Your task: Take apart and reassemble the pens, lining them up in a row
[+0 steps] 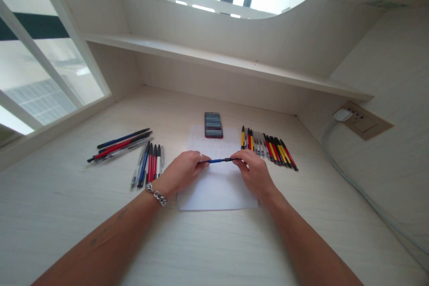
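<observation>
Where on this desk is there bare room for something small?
Bare desk shows between the forearms, nearer than the white paper, and between the right pen row and the cable. Crowded: left of the paper, where two pen groups lie, and over it, where the left hand and right hand hold a blue pen.

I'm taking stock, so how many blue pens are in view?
3: one blue pen between left hand and right hand, another in the leftmost pile, a third in the row beside it. Others may be hidden.
</observation>
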`<state>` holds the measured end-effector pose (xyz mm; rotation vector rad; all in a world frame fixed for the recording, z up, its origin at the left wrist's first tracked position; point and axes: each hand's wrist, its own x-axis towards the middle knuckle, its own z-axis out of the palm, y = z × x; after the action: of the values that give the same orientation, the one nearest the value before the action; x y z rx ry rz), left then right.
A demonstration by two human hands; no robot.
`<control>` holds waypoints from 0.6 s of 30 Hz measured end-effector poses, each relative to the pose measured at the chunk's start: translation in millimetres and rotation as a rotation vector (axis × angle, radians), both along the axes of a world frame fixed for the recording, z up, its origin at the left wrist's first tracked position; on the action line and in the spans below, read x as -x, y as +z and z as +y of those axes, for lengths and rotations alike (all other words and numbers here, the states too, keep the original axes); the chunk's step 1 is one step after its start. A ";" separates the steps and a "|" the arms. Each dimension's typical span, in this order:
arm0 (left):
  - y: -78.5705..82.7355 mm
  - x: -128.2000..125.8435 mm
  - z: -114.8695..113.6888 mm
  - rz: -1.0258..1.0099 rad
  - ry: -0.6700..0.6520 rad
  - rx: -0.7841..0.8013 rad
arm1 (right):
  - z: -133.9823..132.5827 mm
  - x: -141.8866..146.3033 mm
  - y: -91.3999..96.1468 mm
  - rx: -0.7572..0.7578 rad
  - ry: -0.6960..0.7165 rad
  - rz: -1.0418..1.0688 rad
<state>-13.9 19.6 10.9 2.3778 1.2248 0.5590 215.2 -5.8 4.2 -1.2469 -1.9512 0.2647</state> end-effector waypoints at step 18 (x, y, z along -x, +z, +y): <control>2.3 -2.3 -1.6 -0.216 0.067 -0.040 | -4.6 14.8 -1.8 0.370 -0.077 0.178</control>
<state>-11.5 18.0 13.2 2.2456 1.2099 0.8451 200.4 -10.4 2.4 -1.4730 -1.7458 0.6976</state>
